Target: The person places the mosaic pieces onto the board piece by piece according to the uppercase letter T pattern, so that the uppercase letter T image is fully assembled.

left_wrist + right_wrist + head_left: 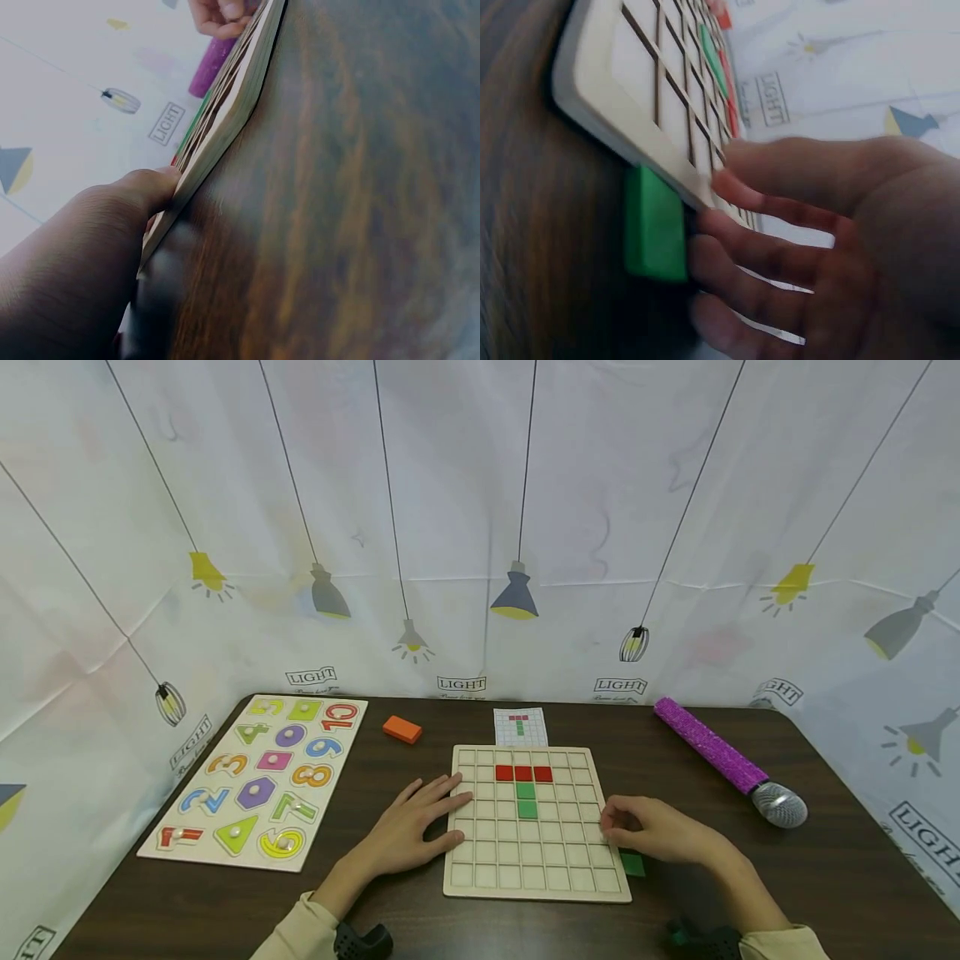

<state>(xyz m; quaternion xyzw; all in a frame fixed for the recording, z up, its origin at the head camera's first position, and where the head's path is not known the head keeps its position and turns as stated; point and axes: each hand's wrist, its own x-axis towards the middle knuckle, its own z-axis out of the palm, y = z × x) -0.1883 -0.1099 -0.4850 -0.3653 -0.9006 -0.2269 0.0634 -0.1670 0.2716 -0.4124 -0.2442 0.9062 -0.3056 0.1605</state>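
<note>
A pale wooden grid board [495, 853] lies on the table. Three red blocks [523, 773] sit in a row in its cells, with two green blocks [527, 808] below the middle one. My left hand [408, 828] has its fingers extended, the tips resting along the board's left edge; in the left wrist view its thumb [154, 186] touches that edge. At the opposite edge, my right hand [660, 828] has loosely bent fingers, their tips at the rim. Beside them, a loose green block [656, 225] lies against the board's side, partly hidden by it in the head view.
Behind the board lies a pattern card [534, 727] with a red and green figure, partly covered. An orange block [402, 729] sits at the back left. A number-and-shape puzzle board [311, 814] occupies the left, a glittery purple microphone [712, 750] the right.
</note>
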